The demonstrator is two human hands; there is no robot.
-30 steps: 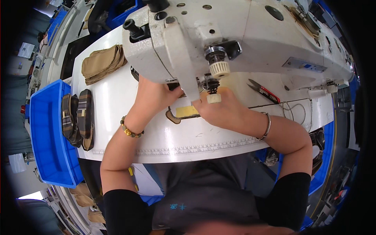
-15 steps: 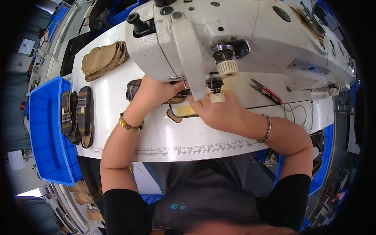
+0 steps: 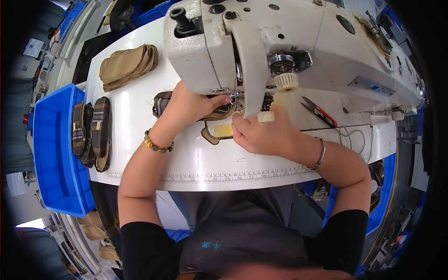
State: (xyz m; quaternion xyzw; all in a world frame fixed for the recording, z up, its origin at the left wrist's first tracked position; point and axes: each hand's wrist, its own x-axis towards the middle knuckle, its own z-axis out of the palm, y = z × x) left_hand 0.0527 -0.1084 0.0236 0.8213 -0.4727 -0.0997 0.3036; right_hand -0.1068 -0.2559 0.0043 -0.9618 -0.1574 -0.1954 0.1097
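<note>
A dark plaid fabric pouch (image 3: 162,103) lies partly under the head of a white sewing machine (image 3: 205,58). My left hand (image 3: 189,106) is on the pouch, its thumb and fingers closed on the fabric beside the presser foot and needle area. My right hand (image 3: 267,133) is just right of the needle area, fingers curled together by the pouch's right end. Whatever sits between those fingertips is too small to tell. Between the hands, a yellow patch (image 3: 223,130) and a small tan-and-dark piece (image 3: 210,136) show on the machine table.
A stack of tan fabric pieces (image 3: 128,67) lies at the far left. Two plaid pouches (image 3: 100,133) rest beside a blue bin (image 3: 58,154). Red-handled thread snips (image 3: 319,113) and a loose cord (image 3: 350,136) lie right of the machine head. A ruler strip (image 3: 224,178) runs along the table's near edge.
The view has shifted slightly, so the machine head appears farther right. My right hand has drawn a little right, its fingers more curled. My left hand stays on the pouch.
</note>
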